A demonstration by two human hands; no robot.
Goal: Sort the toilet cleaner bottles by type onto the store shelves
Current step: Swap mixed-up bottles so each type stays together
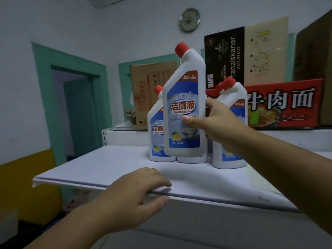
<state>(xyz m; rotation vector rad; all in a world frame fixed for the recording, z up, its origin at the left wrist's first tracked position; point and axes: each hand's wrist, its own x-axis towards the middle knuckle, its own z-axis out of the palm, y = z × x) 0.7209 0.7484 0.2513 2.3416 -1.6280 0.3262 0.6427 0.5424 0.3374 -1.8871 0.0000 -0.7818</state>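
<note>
While the left hand grips the white shelf front edge, fingers on top and thumb beneath, the right hand clasps a white plastic toilet cleaner bottle with red cap and blue label, raised, slightly tilted, just before three matching bottles standing on the shelf.

The held bottle hides the middle bottle except its base.
</note>
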